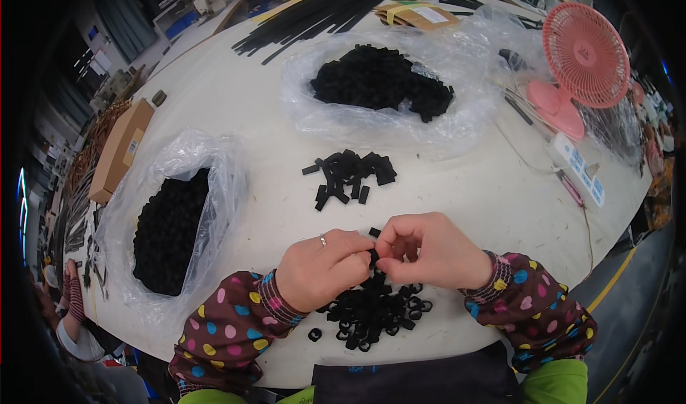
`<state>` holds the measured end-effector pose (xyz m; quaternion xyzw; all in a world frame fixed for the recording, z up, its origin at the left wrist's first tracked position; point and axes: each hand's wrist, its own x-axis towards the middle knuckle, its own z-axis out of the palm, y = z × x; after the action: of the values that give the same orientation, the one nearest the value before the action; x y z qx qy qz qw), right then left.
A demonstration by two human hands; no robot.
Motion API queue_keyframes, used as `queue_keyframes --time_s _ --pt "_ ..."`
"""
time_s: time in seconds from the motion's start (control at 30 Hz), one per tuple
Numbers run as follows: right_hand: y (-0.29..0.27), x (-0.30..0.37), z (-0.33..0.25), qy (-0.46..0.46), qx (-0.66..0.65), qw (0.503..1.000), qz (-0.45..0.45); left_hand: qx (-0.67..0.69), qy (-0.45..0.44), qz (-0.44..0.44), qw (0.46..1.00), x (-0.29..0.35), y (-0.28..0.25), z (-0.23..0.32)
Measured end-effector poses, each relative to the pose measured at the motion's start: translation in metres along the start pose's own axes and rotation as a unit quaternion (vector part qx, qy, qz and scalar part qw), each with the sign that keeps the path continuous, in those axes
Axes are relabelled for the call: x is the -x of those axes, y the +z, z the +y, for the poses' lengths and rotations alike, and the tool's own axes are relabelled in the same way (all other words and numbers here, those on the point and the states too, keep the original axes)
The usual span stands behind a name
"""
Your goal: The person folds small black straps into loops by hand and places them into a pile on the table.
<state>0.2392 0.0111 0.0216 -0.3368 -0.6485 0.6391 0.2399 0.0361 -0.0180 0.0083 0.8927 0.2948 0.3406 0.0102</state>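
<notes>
Across from where I stand, a white table [236,107] spreads out around the worker; I take the hands as the clock's centre, with twelve straight ahead. At twelve o'clock sits the bigger clear bag [464,129], its mouth spread wide and heaped with short black pieces [379,79]. At nine lies a second clear bag [230,182], open as well, with a packed dark mass of small black bits [171,232]. A long cardboard carton [118,154] rests at ten; I cannot see inside it.

Both hands are nearly shut and meet fingertip to fingertip. The left hand [321,268], back upward, has its thumb and forefinger pressed together; the right hand [432,250] curls its forefinger and thumb into a loop with the tips almost closed. Just under them, at six, is a heap of black rings [368,314]; a smaller scatter of black strips [350,171] lies nearer twelve. Tiniest is the black piece [373,257] at the clock's centre, pinched between both sets of fingertips and mostly hidden by them.
</notes>
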Motion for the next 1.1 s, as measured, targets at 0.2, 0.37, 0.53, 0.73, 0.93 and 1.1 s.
queue_keyframes --time_s 0.2,0.37,0.53,0.73,0.93,1.1 --pt "-0.004 -0.001 0.000 0.007 0.054 0.998 0.013 0.443 -0.323 -0.053 0.835 -0.001 -0.002 -0.006" --pt "-0.004 -0.001 0.001 -0.033 0.110 0.993 -0.021 0.603 -0.483 -0.178 0.609 -0.010 -0.013 -0.013" --pt "-0.001 -0.001 0.003 -0.084 0.144 0.986 -0.009 0.616 -0.433 -0.196 0.628 -0.001 -0.009 -0.020" --pt "0.015 -0.001 0.007 -0.206 0.294 0.918 0.169 0.422 -0.321 -0.054 0.846 -0.006 -0.003 0.000" --pt "0.023 0.002 0.010 -0.275 0.328 0.875 0.227 0.091 -0.142 0.076 0.983 -0.005 0.003 0.010" --pt "0.018 0.000 0.005 -0.236 0.207 0.935 0.167 0.060 -0.112 0.149 0.981 0.003 0.007 -0.002"
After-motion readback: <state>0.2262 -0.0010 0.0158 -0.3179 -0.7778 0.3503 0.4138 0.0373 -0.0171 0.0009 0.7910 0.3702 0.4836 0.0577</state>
